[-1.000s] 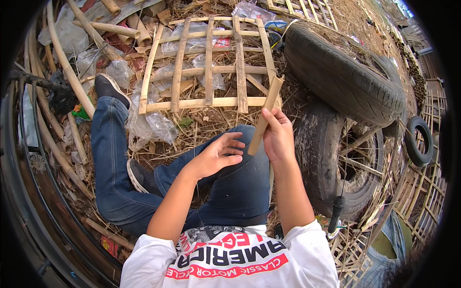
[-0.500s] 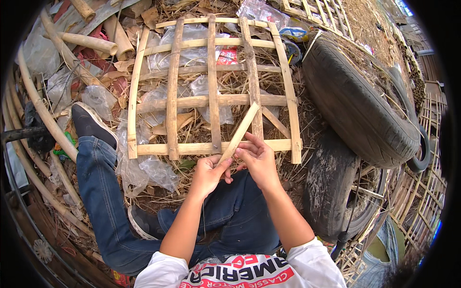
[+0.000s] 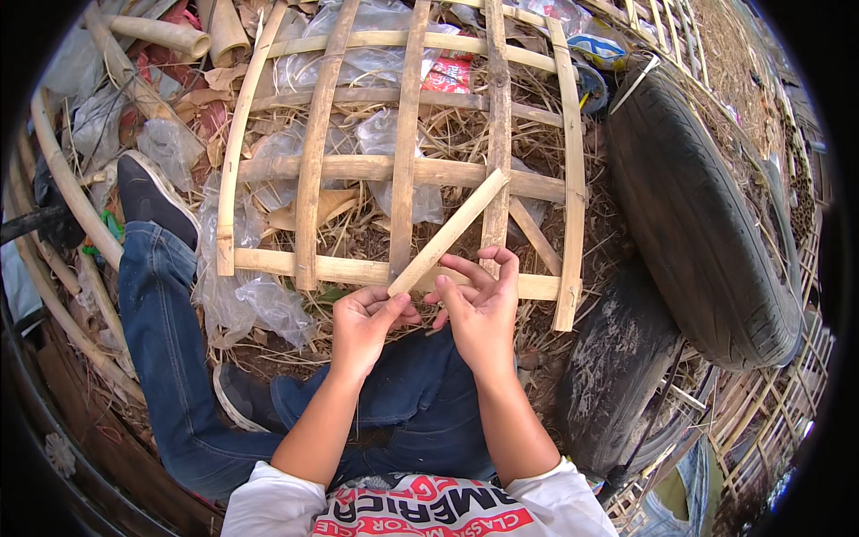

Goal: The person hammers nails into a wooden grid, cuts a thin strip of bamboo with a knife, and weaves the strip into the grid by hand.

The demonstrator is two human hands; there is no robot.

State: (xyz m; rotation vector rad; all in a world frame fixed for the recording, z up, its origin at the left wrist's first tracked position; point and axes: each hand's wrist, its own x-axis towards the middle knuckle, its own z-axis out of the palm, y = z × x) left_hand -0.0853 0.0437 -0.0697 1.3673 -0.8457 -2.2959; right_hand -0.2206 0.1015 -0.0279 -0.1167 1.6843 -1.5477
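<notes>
A short split-bamboo strip slants over the near right part of a bamboo lattice. My left hand pinches the strip's lower end between thumb and fingers, just by the lattice's near crossbar. The strip's upper end lies against an upright slat, and whether it is fastened there I cannot tell. Beside it, my right hand has its fingers spread, holding nothing, over the near crossbar. Another short diagonal piece sits inside the lattice's near right corner.
Two worn tyres, an upper tyre and a lower tyre, stand at the right. Bamboo poles lie at the left. Clear plastic and dry straw cover the ground. My jeans-clad legs are folded below the lattice.
My right hand's fingers have come off the strip and spread apart. My left hand keeps its pinch at the strip's lower end. The lattice now appears larger and closer.
</notes>
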